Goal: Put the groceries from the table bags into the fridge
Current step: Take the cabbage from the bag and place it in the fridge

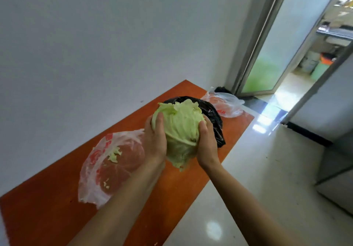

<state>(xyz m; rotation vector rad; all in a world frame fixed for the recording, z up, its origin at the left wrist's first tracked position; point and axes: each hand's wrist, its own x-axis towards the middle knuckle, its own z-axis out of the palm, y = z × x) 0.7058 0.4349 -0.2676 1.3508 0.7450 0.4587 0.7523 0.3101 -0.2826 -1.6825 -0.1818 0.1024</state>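
Both hands, left (pixel 154 142) and right (pixel 207 146), clamped on cabbage (pixel 180 129) above orange surface (pixel 47 213); white wall (pixel 95 35) behind, glossy floor (pixel 267 169) right.

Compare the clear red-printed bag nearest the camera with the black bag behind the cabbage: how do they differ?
The clear bag is see-through with red print; the black bag is opaque and plain. The clear bag lies flat, holding only leaf scraps; the black bag's contents cannot be seen. The clear bag is in full view; the cabbage partly hides the black bag. Both rest on the orange table.
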